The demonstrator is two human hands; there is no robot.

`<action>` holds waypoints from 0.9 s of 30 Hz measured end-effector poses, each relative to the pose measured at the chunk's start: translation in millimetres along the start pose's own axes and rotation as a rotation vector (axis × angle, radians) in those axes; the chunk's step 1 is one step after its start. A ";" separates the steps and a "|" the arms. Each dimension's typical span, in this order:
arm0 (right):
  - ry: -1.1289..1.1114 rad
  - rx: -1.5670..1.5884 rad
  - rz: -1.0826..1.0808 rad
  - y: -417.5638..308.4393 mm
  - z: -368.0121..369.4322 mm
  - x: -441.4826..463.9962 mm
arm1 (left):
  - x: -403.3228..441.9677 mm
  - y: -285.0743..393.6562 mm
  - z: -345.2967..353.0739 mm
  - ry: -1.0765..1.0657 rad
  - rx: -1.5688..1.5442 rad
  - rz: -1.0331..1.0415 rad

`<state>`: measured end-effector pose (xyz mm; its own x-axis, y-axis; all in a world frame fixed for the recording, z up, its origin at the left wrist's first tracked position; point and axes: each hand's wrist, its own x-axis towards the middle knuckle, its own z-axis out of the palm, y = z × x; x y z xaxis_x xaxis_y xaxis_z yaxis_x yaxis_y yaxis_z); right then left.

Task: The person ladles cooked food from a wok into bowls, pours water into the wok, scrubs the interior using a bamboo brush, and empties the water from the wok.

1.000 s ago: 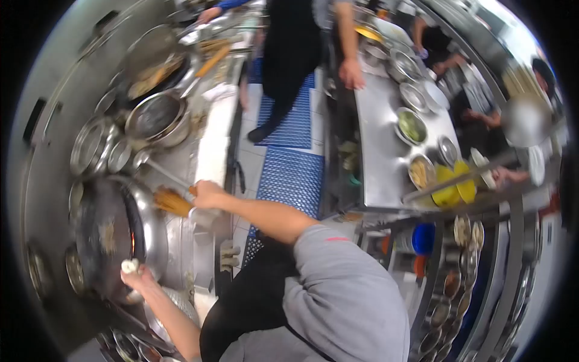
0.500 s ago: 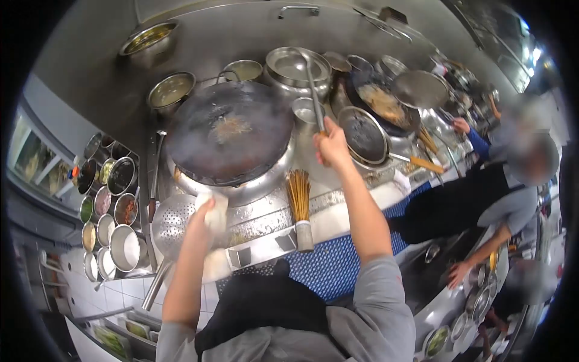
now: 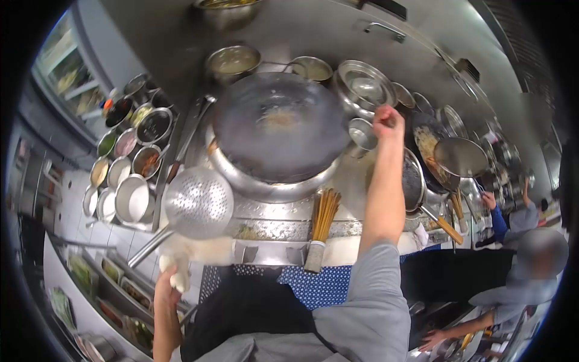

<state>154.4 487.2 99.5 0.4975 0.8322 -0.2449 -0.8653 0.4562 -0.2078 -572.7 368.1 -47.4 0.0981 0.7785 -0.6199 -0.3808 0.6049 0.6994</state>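
My right hand (image 3: 388, 122) is closed round the handle of a ladle, held over the metal pots (image 3: 369, 114) behind the wok's right side; most of the ladle is hidden or foreshortened. My left hand (image 3: 166, 286) grips a folded white cloth (image 3: 178, 276) low at the left, near the counter's front edge. Between them sits a dark wok (image 3: 283, 154) on a steel burner ring, steaming, with a small patch of pale brown bits (image 3: 280, 119) in it. A perforated skimmer (image 3: 199, 202) lies left of the wok. A bamboo brush (image 3: 324, 220) stands at its front right.
Metal containers of ingredients (image 3: 132, 199) fill the left side. Bowls of liquid (image 3: 234, 62) stand behind the wok. At right are a handled strainer (image 3: 413, 181) and a second wok with food (image 3: 431, 151). A co-worker (image 3: 500, 283) stands close on the right.
My view has swung, shifting the scene rightward. My left hand, still with the cloth, has drawn back from the skimmer toward me. My right hand has reached farther toward the back pots.
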 end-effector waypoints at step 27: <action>0.174 -1.528 -0.289 121.4 -21.9 -238.2 | 83.1 41.4 318.8 -0.747 1.406 1.061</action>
<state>-67.8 337.4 111.9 0.7234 0.6818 -0.1087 0.0831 -0.2422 -0.9667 -287.1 511.2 43.5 0.8233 0.5372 0.1832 0.3319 -0.7175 0.6124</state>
